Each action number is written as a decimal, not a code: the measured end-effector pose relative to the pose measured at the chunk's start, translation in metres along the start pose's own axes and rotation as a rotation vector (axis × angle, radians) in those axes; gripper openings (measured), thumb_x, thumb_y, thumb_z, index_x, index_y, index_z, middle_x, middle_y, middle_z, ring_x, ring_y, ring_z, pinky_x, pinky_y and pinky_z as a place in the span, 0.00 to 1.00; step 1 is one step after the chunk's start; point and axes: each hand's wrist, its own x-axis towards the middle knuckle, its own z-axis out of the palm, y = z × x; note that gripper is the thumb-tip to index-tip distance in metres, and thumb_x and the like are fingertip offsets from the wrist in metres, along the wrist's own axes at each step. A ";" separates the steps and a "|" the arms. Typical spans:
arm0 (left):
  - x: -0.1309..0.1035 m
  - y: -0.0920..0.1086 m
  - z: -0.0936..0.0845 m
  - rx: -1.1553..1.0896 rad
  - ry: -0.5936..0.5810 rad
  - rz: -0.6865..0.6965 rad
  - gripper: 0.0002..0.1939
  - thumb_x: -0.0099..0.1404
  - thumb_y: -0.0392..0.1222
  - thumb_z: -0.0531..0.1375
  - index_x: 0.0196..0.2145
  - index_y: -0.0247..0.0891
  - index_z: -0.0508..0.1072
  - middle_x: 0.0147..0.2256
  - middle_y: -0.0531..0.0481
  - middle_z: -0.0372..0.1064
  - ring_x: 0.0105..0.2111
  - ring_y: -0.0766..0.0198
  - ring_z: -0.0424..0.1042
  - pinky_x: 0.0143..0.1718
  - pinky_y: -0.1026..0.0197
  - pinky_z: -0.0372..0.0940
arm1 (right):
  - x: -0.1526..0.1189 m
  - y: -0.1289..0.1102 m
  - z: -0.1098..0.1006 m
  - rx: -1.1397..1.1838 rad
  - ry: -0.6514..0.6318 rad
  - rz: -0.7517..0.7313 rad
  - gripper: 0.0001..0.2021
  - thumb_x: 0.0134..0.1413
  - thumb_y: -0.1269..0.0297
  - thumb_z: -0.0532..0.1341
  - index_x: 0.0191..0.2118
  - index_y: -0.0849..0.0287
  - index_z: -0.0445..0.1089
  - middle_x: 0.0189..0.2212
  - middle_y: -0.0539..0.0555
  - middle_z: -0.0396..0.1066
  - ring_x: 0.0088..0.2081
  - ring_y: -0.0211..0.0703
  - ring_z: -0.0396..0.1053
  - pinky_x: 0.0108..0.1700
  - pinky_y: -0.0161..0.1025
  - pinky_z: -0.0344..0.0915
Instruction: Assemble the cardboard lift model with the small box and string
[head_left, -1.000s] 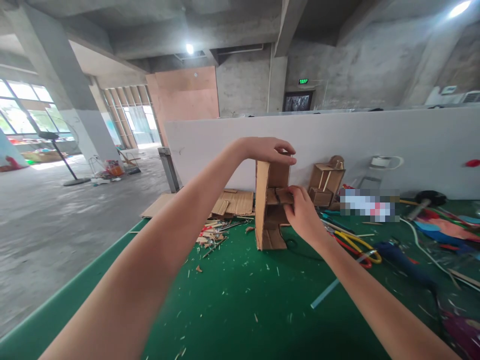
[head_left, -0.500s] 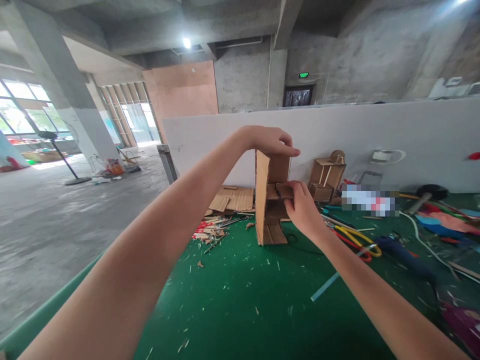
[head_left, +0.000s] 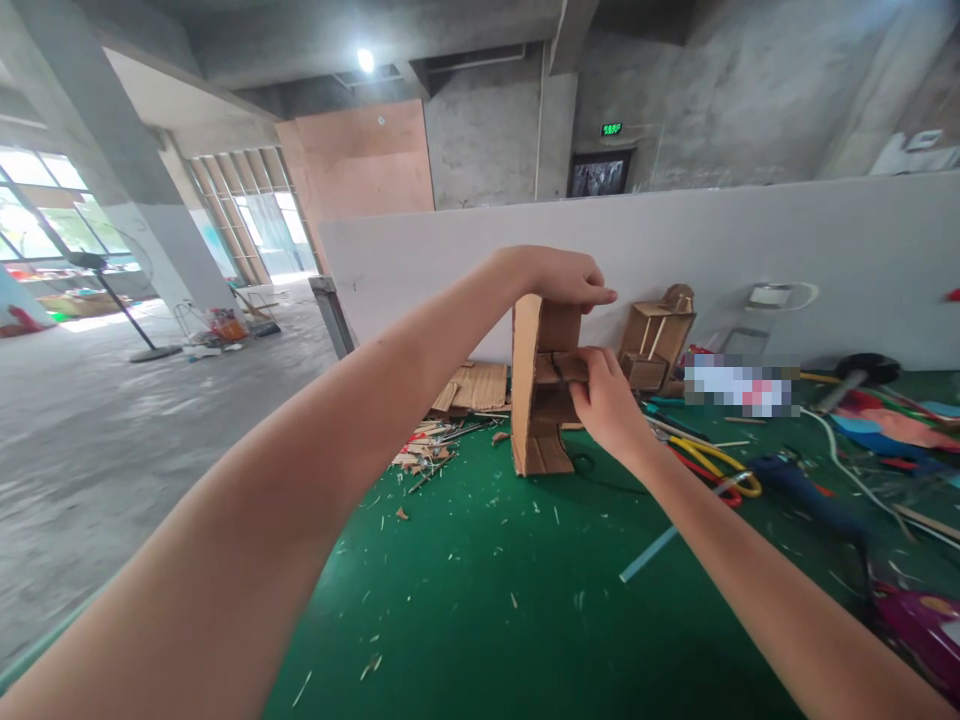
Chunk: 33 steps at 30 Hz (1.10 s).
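Note:
An upright open-fronted cardboard box [head_left: 526, 390] stands on the green tabletop [head_left: 480, 590]. A shelf-like cardboard strip [head_left: 551, 368] crosses its inside about halfway up, with a dark mark on its front. My left hand [head_left: 566, 275] is bent over the box's top, its fingers curled and partly hidden, holding the top edge. At the box's open side, my right hand [head_left: 606, 400] pinches the right end of the cardboard strip between thumb and fingers.
A second cardboard model [head_left: 656, 340] stands behind to the right. Flat cardboard pieces [head_left: 480, 387] and wood scraps [head_left: 424, 447] lie to the left. Yellow-and-red-handled pliers [head_left: 720, 467], a blue glue gun [head_left: 806, 490] and a clear strip [head_left: 649, 555] lie right. A white partition [head_left: 435, 270] rises behind.
The view has tilted down slightly, so everything sits higher in the picture. My left hand has slid a little to the right over the box top. My right hand keeps its pinch.

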 end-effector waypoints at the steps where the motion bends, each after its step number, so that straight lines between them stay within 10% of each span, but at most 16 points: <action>1: 0.000 0.000 0.001 0.004 -0.003 0.000 0.26 0.60 0.58 0.49 0.35 0.36 0.77 0.32 0.45 0.72 0.32 0.58 0.67 0.37 0.56 0.58 | 0.000 0.000 0.000 -0.001 -0.003 0.001 0.18 0.52 0.74 0.51 0.50 0.60 0.60 0.46 0.63 0.63 0.50 0.57 0.65 0.53 0.59 0.63; 26: -0.053 0.008 -0.008 -0.024 0.281 -0.071 0.20 0.57 0.51 0.56 0.42 0.37 0.74 0.42 0.47 0.71 0.43 0.57 0.68 0.45 0.58 0.59 | 0.000 -0.003 0.000 -0.004 0.016 0.019 0.17 0.52 0.76 0.51 0.49 0.63 0.60 0.46 0.65 0.63 0.51 0.56 0.63 0.54 0.55 0.63; 33: -0.046 0.017 -0.020 0.107 0.166 -0.160 0.18 0.52 0.50 0.61 0.40 0.40 0.76 0.39 0.50 0.71 0.47 0.53 0.67 0.49 0.56 0.57 | 0.000 -0.004 -0.001 -0.005 0.018 0.027 0.16 0.52 0.75 0.51 0.48 0.61 0.60 0.46 0.64 0.62 0.50 0.57 0.63 0.53 0.55 0.64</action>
